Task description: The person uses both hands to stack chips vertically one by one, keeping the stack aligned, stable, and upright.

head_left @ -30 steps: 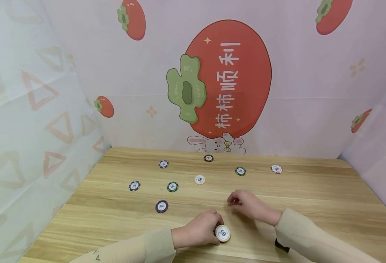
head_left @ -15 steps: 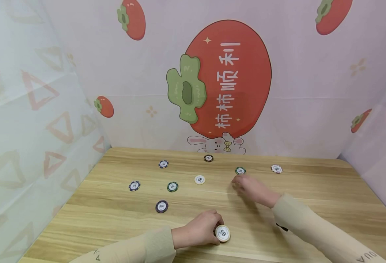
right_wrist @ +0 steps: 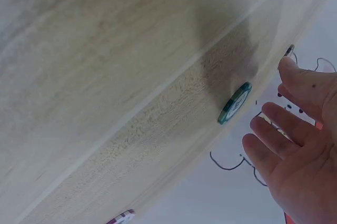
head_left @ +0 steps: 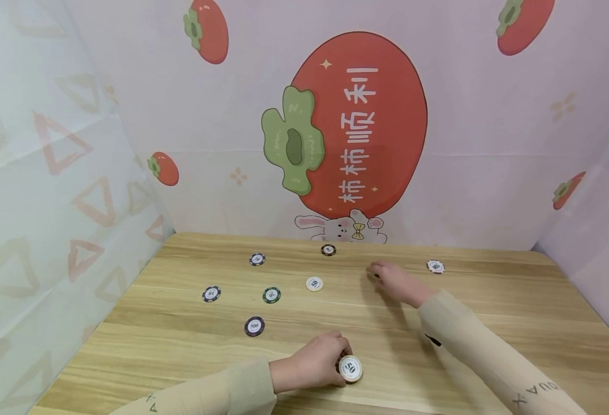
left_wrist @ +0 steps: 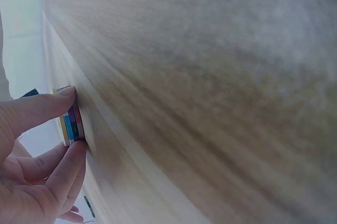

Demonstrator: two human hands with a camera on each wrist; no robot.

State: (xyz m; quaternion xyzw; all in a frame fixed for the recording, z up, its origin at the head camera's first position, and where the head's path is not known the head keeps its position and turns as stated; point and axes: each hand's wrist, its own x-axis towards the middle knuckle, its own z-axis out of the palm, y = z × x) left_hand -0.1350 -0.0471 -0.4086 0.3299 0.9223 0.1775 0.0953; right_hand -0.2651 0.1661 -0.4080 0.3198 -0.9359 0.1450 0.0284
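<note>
Near the front of the table, my left hand [head_left: 315, 362] grips a short stack of poker chips [head_left: 350, 369] between thumb and fingers. A white chip marked 50 tops the stack; layered coloured edges of the stack [left_wrist: 72, 123] show in the left wrist view. My right hand [head_left: 395, 282] reaches toward the back, over a green poker chip. That green chip [right_wrist: 235, 103] lies flat on the table in the right wrist view, with the relaxed fingers [right_wrist: 274, 134] above and apart from it. In the head view, the hand covers most of it.
Single chips lie spread on the wooden table [head_left: 491, 323]: a white one [head_left: 314, 283], a black one [head_left: 328, 250], a white-and-pink one [head_left: 436, 266], a green one [head_left: 271, 295], a purple 500 [head_left: 254, 326], and blue ones [head_left: 211, 294] at left. A printed cloth [head_left: 460, 173] stands behind.
My right hand has moved forward from mid-table to the green chip at the back, which it now covers in the head view. The left hand and its stack have stayed in place.
</note>
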